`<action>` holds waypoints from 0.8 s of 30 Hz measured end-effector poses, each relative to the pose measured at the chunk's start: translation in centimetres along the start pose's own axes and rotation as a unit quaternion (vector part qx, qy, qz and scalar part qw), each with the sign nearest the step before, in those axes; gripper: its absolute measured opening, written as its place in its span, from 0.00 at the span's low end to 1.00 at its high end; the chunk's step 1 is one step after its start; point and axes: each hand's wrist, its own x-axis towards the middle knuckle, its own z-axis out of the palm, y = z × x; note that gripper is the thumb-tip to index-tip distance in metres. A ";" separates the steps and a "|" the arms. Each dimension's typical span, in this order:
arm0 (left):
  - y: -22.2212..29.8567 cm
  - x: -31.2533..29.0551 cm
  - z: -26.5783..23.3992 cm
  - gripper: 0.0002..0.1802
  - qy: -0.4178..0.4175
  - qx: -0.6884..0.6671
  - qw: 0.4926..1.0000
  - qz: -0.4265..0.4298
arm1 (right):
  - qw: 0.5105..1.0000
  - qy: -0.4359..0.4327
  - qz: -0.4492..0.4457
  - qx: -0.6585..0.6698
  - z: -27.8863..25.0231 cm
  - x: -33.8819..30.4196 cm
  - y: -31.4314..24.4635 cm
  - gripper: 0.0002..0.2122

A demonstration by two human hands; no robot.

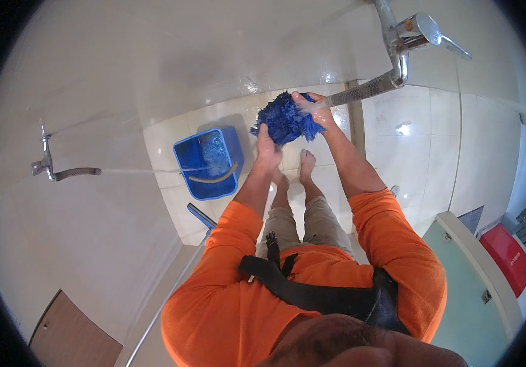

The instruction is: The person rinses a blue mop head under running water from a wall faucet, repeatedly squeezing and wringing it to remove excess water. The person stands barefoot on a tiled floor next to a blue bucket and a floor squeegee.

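A shaggy blue mop head point(286, 120) hangs in front of me, held in both hands above the wet floor. My left hand point(267, 147) grips its lower left side. My right hand point(313, 105) is closed on its upper right part, close to the end of a metal hose point(361, 92). That hose runs from a chrome mixer tap point(413, 33) on the wall. My bare feet point(305, 164) stand on the tiles below the mop head.
A blue bucket point(209, 163) holding water stands on the white tiled floor point(410, 147) at my left, a thin water jet reaching it from a wall tap point(52, 168). A blue handle point(201, 215) lies near my left elbow. A pale green door point(471, 293) is at right.
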 end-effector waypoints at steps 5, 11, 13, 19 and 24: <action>4.1 -0.8 2.7 0.23 -0.083 -0.054 0.995 -0.015 | 0.977 -0.005 0.013 0.212 0.7 1.0 2.7 0.21; 3.8 3.4 1.8 0.19 0.006 -0.099 0.994 -0.043 | 0.926 -0.183 0.095 0.316 -1.6 -0.6 -0.7 0.32; 4.3 3.7 1.9 0.20 -0.031 -0.157 0.983 -0.087 | 0.977 -0.166 0.012 0.135 -2.5 -2.2 0.4 0.40; 1.6 2.1 1.3 0.15 0.088 -0.013 0.996 0.013 | 0.990 -0.015 -0.124 -0.068 0.7 -3.6 -2.8 0.48; 3.2 -1.0 2.5 0.14 0.000 0.220 0.939 0.265 | 0.924 -0.003 0.125 0.360 2.6 -2.0 -3.2 0.25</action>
